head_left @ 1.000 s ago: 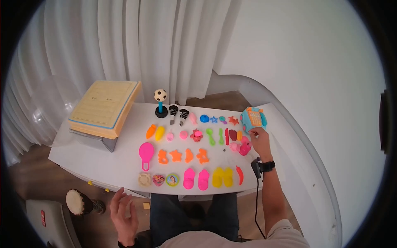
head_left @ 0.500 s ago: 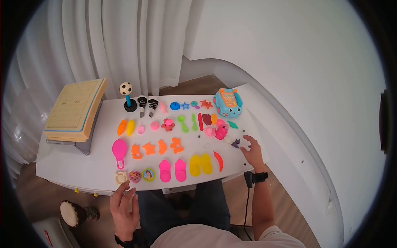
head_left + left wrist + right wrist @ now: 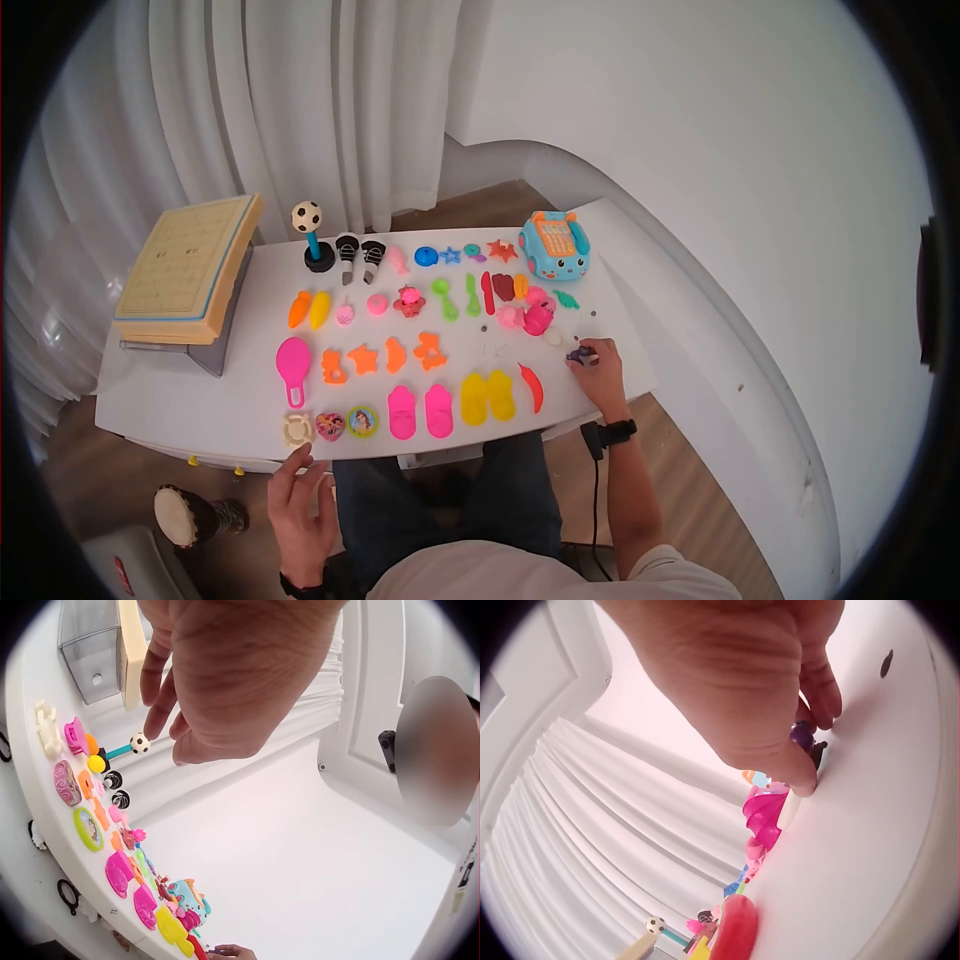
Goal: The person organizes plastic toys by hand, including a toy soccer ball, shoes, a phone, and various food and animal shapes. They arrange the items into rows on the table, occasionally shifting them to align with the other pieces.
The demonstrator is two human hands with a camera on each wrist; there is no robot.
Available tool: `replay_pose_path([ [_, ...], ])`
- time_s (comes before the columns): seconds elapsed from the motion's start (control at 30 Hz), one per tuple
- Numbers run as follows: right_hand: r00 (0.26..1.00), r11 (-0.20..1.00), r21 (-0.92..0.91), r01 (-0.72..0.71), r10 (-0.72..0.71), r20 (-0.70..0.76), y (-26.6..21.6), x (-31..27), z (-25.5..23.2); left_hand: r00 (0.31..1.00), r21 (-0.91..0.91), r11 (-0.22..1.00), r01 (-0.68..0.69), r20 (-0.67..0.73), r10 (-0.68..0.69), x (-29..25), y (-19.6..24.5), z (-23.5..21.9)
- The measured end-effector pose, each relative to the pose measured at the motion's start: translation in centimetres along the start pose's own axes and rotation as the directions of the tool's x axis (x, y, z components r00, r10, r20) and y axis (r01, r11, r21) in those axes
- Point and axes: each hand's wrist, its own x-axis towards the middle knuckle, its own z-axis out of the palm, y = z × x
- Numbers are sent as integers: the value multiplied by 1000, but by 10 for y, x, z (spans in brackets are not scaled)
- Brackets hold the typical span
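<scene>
My right hand is at the right side of the white table, its thumb and fingers pinching a small dark-purple toy. In the right wrist view a round purple part of that toy shows between thumb and fingers, close over the tabletop; its exact kind is unclear. A white oval piece and a pink toy lie just beyond. My left hand hangs at the front left edge with loosely bent fingers, holding nothing, nearest a cream ring-shaped toy.
Rows of small toys cover the table: orange shapes, pink slippers, yellow slippers, a red chili pepper. A toy telephone stands at back right, a soccer ball on a stand at back, a thick board at left.
My right hand has moved from beside the toy telephone toward the front right and now pinches the purple toy. The head view has turned right. My left hand stays empty near the table edge.
</scene>
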Motion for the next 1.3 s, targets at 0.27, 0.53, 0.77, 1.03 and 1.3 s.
replay_pose_path([
  [0.27,975,960,170,-220,215,49,-11,-19,-31,1000,-27,999,-27,15,27,8,2,6],
  [0.53,986,995,46,92,-85,-146,-56,-19,-47,1000,-9,1000,3,30,-3,9,2,11],
  [0.77,982,972,-140,189,-190,11,-43,-32,-10,1000,-9,1000,2,17,-1,7,-2,11],
  [1.03,993,998,-48,26,-21,119,-58,-39,-4,999,10,1000,27,30,-27,6,-4,5],
  [1.3,993,999,-44,15,-10,114,-59,-42,-9,999,5,1000,20,41,-20,6,-7,9],
])
